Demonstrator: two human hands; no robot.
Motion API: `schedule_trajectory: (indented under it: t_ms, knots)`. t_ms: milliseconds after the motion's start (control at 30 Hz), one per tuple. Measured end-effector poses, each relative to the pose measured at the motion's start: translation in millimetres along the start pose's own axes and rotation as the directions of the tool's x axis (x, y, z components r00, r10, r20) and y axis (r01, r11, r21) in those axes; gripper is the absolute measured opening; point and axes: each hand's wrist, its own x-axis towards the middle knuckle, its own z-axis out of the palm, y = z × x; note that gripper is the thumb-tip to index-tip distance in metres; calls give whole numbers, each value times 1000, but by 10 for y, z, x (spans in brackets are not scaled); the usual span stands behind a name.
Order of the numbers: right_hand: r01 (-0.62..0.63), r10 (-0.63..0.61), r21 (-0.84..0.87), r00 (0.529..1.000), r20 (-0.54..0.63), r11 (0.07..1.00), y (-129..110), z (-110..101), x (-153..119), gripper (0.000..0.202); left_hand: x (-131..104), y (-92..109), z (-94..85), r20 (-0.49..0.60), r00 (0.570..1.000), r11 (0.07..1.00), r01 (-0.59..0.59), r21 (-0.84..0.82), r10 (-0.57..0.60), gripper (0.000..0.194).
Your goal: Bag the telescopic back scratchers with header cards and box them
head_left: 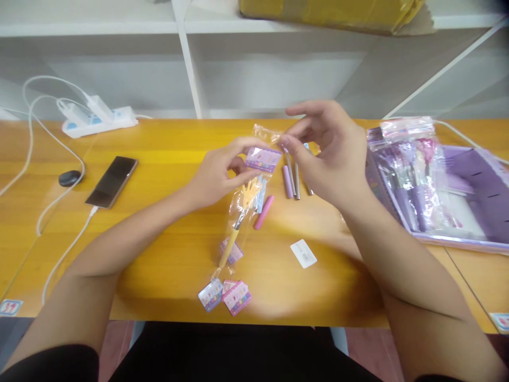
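While the left grip pinches a purple card and I cannot tell whether the right grip holds anything, white shelving backs the yellow wooden bench.

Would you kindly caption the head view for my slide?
Over a wooden desk, the left hand holds a clear bag and purple card, the right hand close beside.

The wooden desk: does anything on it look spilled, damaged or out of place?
Nothing looks spilled or clearly damaged. Slightly untidy, though: pink printed cards overlap askew near the front of the desk, and a white card lies tilted by itself to their right. They look scattered rather than stacked.
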Motion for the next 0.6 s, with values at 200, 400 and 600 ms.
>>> schedule_trajectory:
  t_ms: [200,400,600]
  knots:
    - [14,-14,-27,1000,-8,1000,19,8,0,42,33,-6,-4,8,1000,997,3,-77,-3,70]
    - [24,-28,36,995,101,999,-71,-50,2,38,74,-117,-49,-7,997,985,-77,-156,76,98]
    - [30,-40,64,985,165,997,-67,4,-16,40,51,-119,-31,-27,999,994,-25,-105,22,50]
